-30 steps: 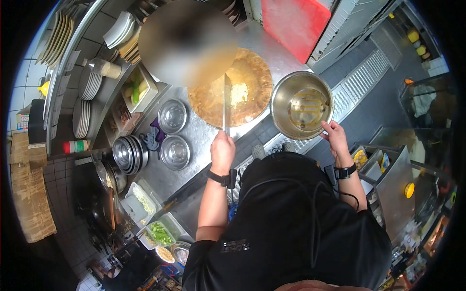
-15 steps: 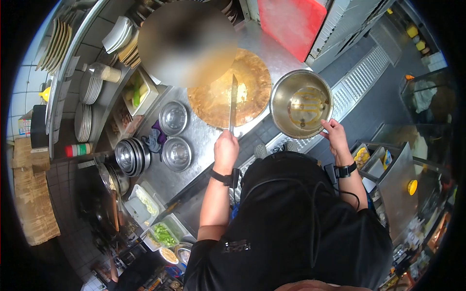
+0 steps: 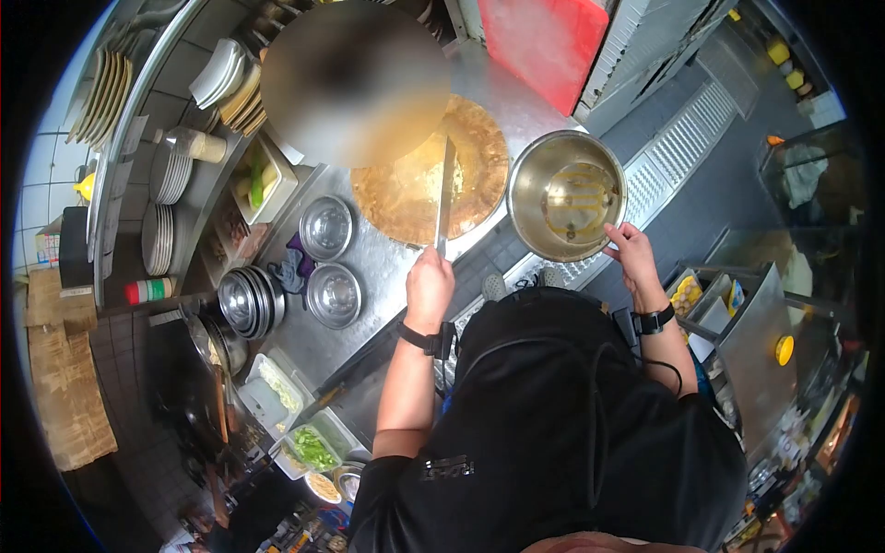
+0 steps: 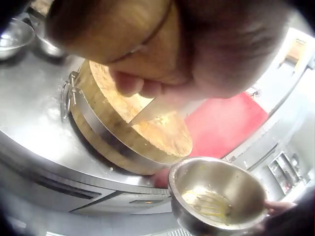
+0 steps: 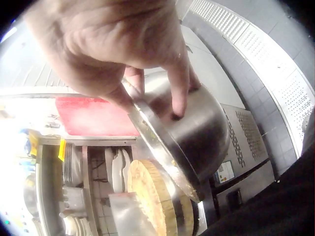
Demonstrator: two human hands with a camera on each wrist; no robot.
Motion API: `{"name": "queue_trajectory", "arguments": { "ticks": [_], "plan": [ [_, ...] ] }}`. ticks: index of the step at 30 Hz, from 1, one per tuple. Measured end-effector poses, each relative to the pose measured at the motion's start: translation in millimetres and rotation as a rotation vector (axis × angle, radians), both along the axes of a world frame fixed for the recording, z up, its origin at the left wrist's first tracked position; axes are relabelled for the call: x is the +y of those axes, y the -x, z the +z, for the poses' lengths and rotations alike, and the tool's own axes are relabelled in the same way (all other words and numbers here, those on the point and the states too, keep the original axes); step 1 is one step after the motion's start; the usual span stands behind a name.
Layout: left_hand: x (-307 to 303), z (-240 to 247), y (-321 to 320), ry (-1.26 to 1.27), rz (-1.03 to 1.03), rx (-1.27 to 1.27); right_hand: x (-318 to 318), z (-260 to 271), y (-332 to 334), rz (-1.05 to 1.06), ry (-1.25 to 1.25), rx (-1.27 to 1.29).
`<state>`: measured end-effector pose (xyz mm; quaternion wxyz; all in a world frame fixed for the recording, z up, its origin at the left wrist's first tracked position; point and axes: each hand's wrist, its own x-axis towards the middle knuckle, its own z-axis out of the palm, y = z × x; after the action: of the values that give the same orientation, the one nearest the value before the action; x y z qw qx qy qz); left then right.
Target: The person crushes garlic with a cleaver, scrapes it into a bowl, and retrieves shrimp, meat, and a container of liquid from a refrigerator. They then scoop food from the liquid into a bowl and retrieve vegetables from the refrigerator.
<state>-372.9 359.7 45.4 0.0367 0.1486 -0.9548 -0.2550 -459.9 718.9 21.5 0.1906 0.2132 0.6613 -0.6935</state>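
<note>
Knife (image 3: 446, 198): its flat metal blade points away from the person, over the round wooden block (image 3: 383, 205). Some blade shows at the bottom of the right wrist view, where the edge cuts it off.
Left hand (image 3: 429, 288): closed tight, with its fingers bent round the wooden handle (image 4: 152, 49). It is big and dark in the left wrist view, so not every finger can be made out.
Big metal bowl (image 3: 529, 198): up beside the block, on the right hand's side, with its open top facing up. I cannot tell if it touches the block.
Right hand (image 3: 632, 258): partly closed, pinching the rim of the bowl. Some fingers lie on the outside wall.
Yellow streaks (image 4: 211, 206): inside the bowl, near the bottom. The right wrist view looks at the bowl's outside, so they are hidden there.
Pale bits (image 4: 160, 119): on the block by the blade. They are too blurry to name.
Blurry patch (image 3: 355, 78): covers the far part of the block in the head view.
Counter (image 3: 376, 276): shiny metal, under the block.
</note>
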Motion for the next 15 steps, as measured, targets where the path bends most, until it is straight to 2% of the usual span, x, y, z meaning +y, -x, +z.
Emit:
{"name": "queue_trajectory", "arguments": {
  "ticks": [10,15],
  "plan": [
    [9,7,-1,-0.020,0.000,0.053,-3,6,3,0.010,0.000,0.009],
    [5,-2,1,-0.016,-0.027,-0.029,0,2,5,0.016,0.005,0.006]
  ]
}}
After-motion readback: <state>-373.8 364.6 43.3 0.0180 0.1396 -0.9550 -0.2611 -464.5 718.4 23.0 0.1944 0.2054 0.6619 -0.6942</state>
